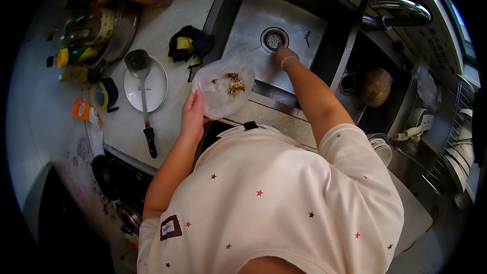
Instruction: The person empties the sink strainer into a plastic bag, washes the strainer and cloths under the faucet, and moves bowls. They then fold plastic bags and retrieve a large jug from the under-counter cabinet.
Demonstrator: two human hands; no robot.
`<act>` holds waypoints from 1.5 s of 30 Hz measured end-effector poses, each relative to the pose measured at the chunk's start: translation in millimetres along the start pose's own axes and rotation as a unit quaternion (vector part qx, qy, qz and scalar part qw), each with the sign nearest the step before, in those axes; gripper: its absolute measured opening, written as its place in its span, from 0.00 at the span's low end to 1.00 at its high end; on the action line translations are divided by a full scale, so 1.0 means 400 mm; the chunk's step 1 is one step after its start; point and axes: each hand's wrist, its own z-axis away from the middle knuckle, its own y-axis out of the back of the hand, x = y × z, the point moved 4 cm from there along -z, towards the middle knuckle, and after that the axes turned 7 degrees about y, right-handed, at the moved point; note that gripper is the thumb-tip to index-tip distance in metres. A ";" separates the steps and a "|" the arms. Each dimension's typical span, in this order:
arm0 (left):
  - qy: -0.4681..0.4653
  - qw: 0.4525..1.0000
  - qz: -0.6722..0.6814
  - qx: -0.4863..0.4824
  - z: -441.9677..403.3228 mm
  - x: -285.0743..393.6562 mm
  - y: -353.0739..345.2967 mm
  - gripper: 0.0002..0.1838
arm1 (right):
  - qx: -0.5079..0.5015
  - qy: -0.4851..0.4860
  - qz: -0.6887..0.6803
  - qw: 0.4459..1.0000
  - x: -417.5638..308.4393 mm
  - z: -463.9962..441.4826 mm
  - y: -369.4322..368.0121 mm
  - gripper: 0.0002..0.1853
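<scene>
My left hand (193,112) grips the edge of a translucent plastic container (214,100) that looks lined with a thin bag and has brown and pale food scraps (234,85) inside. It is held over the counter beside the sink's near left corner. My right hand (282,57) reaches down into the steel sink (253,18), its fingers closed at the near edge of the round drain strainer (274,39). Whatever those fingertips hold, if anything, is too small to make out. A dark sliver (307,39) lies on the sink floor right of the drain.
On the left counter (180,83) are a black and yellow cloth (190,45), a white plate (158,87) with a spatula (143,83) across it, tape (104,95) and several bottles. A faucet (401,11) and dish rack (449,147) stand right.
</scene>
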 end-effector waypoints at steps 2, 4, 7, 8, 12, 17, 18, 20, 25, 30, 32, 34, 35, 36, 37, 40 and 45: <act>0.004 1.000 0.001 0.009 -0.003 0.004 0.001 0.21 | 0.100 -0.060 -0.023 0.993 0.006 0.039 0.049 0.18; 0.006 1.000 0.004 0.019 -0.004 0.009 0.001 0.21 | 0.261 -0.117 -0.014 0.958 0.051 0.038 0.081 0.15; 0.006 1.000 0.009 0.029 0.003 0.015 -0.003 0.21 | 0.293 -0.207 -0.020 0.933 0.234 -0.097 0.032 0.12; 0.004 0.999 0.010 0.030 0.004 0.014 -0.001 0.21 | 0.257 -0.186 0.005 0.948 0.271 -0.119 0.032 0.12; 0.008 0.999 0.014 0.040 -0.002 -0.002 0.012 0.21 | 0.210 -0.151 -0.042 0.965 0.270 -0.115 0.058 0.12; -0.005 0.999 0.005 0.038 0.001 0.005 0.002 0.19 | 0.308 0.075 -0.107 0.943 0.064 -0.015 0.091 0.10; -0.004 0.999 0.005 0.037 0.000 0.009 0.000 0.19 | 0.364 0.150 -0.179 0.902 0.026 -0.001 0.079 0.08; -0.005 1.000 0.002 0.029 0.000 0.014 -0.003 0.19 | 0.296 0.242 -0.294 0.876 -0.105 0.121 0.089 0.05; -0.011 1.000 -0.004 0.010 0.003 0.029 -0.006 0.20 | 0.114 0.371 -0.277 0.879 -0.272 0.338 0.148 0.14; -0.035 0.999 -0.018 -0.014 0.005 0.023 0.000 0.19 | -0.096 0.031 -0.417 0.903 -0.249 0.188 0.049 0.16; -0.048 0.998 -0.022 -0.021 0.004 0.024 0.007 0.18 | 0.096 0.117 -0.369 0.917 -0.242 0.167 0.069 0.12; -0.058 0.997 -0.032 -0.033 0.005 0.031 0.009 0.18 | 0.239 0.167 -0.314 0.903 -0.261 0.256 0.176 0.03; -0.057 0.998 -0.010 -0.037 0.008 0.039 0.003 0.18 | 0.315 0.208 -0.285 0.881 -0.269 0.318 0.234 0.02; -0.053 0.998 0.010 -0.041 0.011 0.051 -0.010 0.17 | 0.387 0.245 -0.252 0.853 -0.271 0.373 0.278 0.02; -0.049 0.997 0.031 -0.047 0.012 0.061 -0.026 0.17 | 0.456 0.279 -0.217 0.817 -0.272 0.426 0.318 0.02; -0.084 0.994 -0.019 -0.064 -0.004 0.099 -0.089 0.17 | 0.526 0.379 -0.122 0.752 -0.294 0.572 0.389 0.06; -0.088 0.990 -0.047 -0.097 -0.073 0.126 -0.214 0.14 | 0.600 0.317 -0.120 0.725 -0.220 0.692 0.422 0.07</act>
